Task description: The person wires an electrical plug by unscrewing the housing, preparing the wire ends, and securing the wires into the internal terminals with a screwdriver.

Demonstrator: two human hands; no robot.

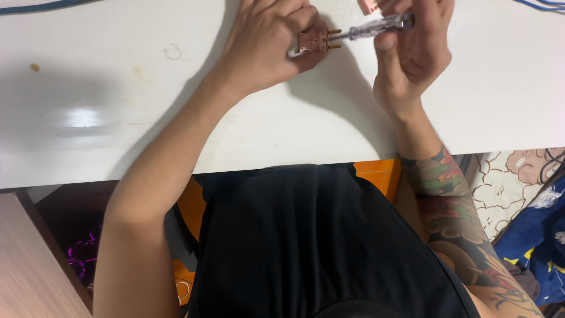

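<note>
Pink two-pin plug [312, 40] pinched in my left hand [265, 44], pins toward the right | right hand [415, 50] fingers wrapped on clear-handled screwdriver [376, 26], tip at the pins | risk: I judge the tip could skid off, plug twisting from my grip onto the white table [118, 88].

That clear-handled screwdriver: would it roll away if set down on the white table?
Probably: the screwdriver looks round and slim, and the table looks smooth and glossy. It seems stiff and light, pinched by the right hand alone.
</note>
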